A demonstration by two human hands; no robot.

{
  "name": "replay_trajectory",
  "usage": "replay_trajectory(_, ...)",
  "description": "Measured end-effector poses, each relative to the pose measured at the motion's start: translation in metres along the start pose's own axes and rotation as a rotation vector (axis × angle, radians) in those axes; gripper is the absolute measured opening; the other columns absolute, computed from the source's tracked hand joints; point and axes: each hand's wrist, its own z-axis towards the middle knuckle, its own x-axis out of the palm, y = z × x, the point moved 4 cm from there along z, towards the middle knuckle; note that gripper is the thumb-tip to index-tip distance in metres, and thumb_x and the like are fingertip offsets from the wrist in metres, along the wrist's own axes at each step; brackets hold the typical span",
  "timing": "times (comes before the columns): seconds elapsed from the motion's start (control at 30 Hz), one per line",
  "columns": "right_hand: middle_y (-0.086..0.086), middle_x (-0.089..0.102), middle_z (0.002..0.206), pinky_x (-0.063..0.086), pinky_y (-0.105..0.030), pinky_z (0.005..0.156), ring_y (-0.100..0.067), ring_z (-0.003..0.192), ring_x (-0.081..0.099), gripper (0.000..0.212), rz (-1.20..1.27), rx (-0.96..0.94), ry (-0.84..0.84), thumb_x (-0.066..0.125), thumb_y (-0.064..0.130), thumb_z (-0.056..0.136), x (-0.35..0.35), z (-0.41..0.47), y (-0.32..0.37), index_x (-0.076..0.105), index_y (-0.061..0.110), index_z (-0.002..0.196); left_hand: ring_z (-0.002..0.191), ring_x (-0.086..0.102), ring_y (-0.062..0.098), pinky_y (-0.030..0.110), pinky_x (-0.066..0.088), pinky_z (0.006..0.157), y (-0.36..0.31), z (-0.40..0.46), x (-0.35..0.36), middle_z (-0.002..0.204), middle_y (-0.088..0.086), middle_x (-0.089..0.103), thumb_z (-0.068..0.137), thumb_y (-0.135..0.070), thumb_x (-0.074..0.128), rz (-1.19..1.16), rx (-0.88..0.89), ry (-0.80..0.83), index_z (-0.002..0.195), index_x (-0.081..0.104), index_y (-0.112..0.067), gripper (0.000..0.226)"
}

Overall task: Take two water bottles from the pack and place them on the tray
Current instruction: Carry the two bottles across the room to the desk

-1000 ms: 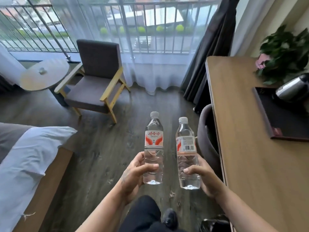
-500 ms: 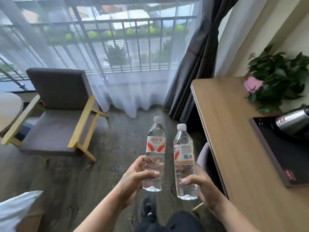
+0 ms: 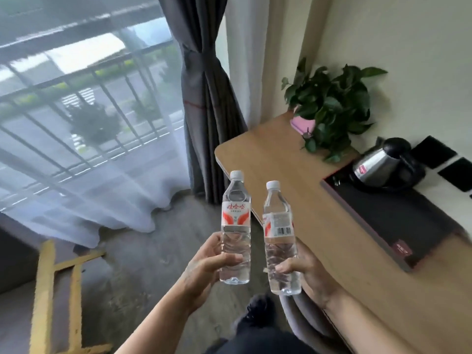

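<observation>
I hold two clear water bottles with white caps and red-and-white labels upright in front of me. My left hand (image 3: 204, 267) grips the left bottle (image 3: 235, 226) around its lower half. My right hand (image 3: 304, 272) grips the right bottle (image 3: 279, 236) the same way. Both bottles hang over the floor just left of the wooden desk's (image 3: 293, 180) edge. The dark tray (image 3: 398, 226) with a reddish rim lies on the desk to the right, well apart from the bottles. The pack is out of view.
A steel kettle (image 3: 378, 167) stands on the tray's far end. A potted green plant (image 3: 332, 106) sits at the desk's back corner. A grey desk chair (image 3: 301, 318) is below my right hand. A yellow-framed armchair (image 3: 51, 290) is at the lower left, curtains behind.
My view has swung right and closer to the desk; the tray and kettle now show more fully. Both hands keep the bottles upright, now near the desk's edge.
</observation>
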Motion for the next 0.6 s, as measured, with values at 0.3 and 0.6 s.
replay_trajectory(0.3,-0.014,0.071,0.1,0.062,-0.033,0.076,-0.025,0.089,0.071,0.057,0.196,-0.085,-0.206,0.079,0.006,0.063,-0.068,0.006,0.034,0.071,0.012,0.119,0.108,0.08,0.032,0.051,0.063,0.097,-0.055,0.093,0.083,0.127,0.018,0.08,0.078,-0.008,0.083,0.188,-0.091,0.269,0.134,0.07,-0.017,0.058)
replay_trajectory(0.6,-0.016,0.078,0.109,0.062,-0.03,0.083,-0.028,0.099,0.074,0.064,0.315,-0.157,-0.524,0.081,0.013,0.062,-0.095,-0.002,0.036,0.07,0.014,0.125,0.131,0.066,0.054,0.067,0.054,0.111,-0.074,0.156,0.144,0.142,0.032,0.069,0.083,-0.005,0.079,0.337,-0.238,0.558,0.14,0.066,-0.012,0.059)
